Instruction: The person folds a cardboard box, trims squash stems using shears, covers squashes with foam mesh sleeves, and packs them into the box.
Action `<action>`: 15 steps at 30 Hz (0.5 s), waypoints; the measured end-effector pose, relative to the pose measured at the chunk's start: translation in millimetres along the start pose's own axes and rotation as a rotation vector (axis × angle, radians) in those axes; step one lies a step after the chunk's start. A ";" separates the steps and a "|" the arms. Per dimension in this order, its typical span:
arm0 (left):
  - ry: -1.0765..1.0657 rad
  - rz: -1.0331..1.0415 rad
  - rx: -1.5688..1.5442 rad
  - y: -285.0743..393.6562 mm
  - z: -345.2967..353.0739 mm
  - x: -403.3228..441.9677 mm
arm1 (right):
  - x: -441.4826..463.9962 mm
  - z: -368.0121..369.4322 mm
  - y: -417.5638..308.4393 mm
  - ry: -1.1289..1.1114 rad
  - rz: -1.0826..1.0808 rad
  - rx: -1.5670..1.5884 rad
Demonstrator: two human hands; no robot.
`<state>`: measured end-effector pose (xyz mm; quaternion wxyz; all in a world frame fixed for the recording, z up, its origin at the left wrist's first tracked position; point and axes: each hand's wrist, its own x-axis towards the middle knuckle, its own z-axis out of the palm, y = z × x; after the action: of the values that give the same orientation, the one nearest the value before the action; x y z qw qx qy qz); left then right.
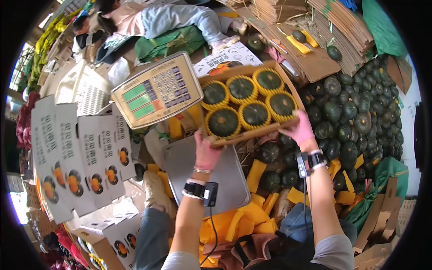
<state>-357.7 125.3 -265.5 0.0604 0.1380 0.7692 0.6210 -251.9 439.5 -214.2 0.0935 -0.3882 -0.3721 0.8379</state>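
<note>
My left hand (207,152), in a pink glove, grips the near left corner of an open cardboard box (252,134). At its near right corner my right hand (299,129), also gloved in pink, is closed on the edge. Several dark green pumpkins (223,122) sit in the box in two rows, each in a yellow foam net (254,101). The box is held beside the scale's display panel (157,90). Below my left hand lies the scale's grey metal platform (202,180), partly covered by my forearm.
Loose pumpkins (348,110) are heaped at the right. Printed white cartons (81,153) stand at the left. Yellow foam pieces (256,216) lie around my legs. Flattened cardboard (333,27) is stacked at the back, and a person (180,22) reclines beyond the scale near a child (85,38).
</note>
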 end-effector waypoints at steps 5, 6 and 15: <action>0.147 0.387 0.419 -4.4 5.9 65.3 | 68.5 59.1 -7.1 -0.172 -0.204 0.095; 0.179 0.468 0.525 -3.4 8.9 82.1 | 83.2 66.9 -2.7 -0.240 -0.244 0.152; -0.221 0.488 1.131 -13.8 -14.3 90.7 | -19.9 107.2 54.6 -0.237 -0.006 0.159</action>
<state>-449.9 135.3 -268.6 -0.0864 0.3835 0.9145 0.0956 -308.4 333.0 -195.5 0.0821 -0.2769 -0.3143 0.9043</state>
